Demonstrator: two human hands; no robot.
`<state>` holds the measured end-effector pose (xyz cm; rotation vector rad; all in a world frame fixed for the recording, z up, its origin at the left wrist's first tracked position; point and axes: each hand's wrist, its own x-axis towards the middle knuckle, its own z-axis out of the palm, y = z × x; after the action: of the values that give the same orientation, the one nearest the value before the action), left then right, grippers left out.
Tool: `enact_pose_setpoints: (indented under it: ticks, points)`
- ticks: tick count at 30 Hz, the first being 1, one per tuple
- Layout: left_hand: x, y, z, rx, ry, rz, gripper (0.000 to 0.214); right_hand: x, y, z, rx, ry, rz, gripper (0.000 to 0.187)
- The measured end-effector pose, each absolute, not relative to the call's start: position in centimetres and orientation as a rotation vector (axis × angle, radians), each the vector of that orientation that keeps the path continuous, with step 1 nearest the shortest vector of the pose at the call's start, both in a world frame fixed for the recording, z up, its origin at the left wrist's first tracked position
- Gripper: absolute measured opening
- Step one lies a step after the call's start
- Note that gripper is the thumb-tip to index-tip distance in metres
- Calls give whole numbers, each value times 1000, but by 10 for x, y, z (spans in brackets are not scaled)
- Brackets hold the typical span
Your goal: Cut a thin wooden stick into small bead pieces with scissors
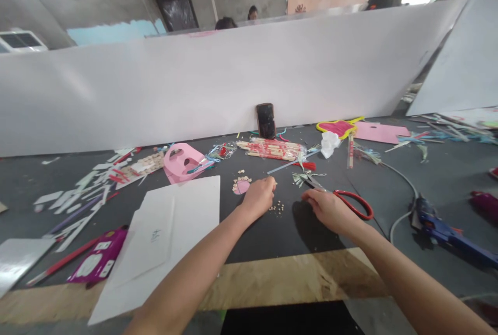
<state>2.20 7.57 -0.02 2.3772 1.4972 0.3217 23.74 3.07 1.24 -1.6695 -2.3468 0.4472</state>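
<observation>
My left hand (260,197) is closed in a pinch over the dark table; what sits between its fingertips is too small to make out. Just left of it lies a small pink disc (241,186), edged on its upper and left sides by small pale beads or cut pieces. More loose pale pieces (279,207) are scattered to the right of that hand. My right hand (329,209) has its fingers curled, thumb and forefinger together, and anything in them is hidden. Behind it are red-handled scissors (357,204), their blades pointing away to the left, partly covered by the hand.
A phone (266,120) leans against a white partition (155,86). Wrapped wooden sticks (272,149) lie before it. White boards (171,226), a pink cutout (182,161) and strips are on the left. A blue glue gun (439,228) with its cord lies right. People are beyond the partition.
</observation>
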Motion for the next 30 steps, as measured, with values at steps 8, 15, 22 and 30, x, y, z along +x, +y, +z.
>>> enact_pose_setpoints:
  ticks: [8,15,22,30]
  points:
    - [28,77,3,2427,1519,244,17,223,60,9,-1830,-2336,331,27]
    - [-8,87,11,2346,1719,352,12,212,84,4,-1967,-2401,291,29]
    - [-40,90,4,2241,1790,400,13,192,65,9,-1769,-2568,399,27]
    - [-62,93,6,2126,1926,476,22,181,45,15,-1575,-2548,429,18]
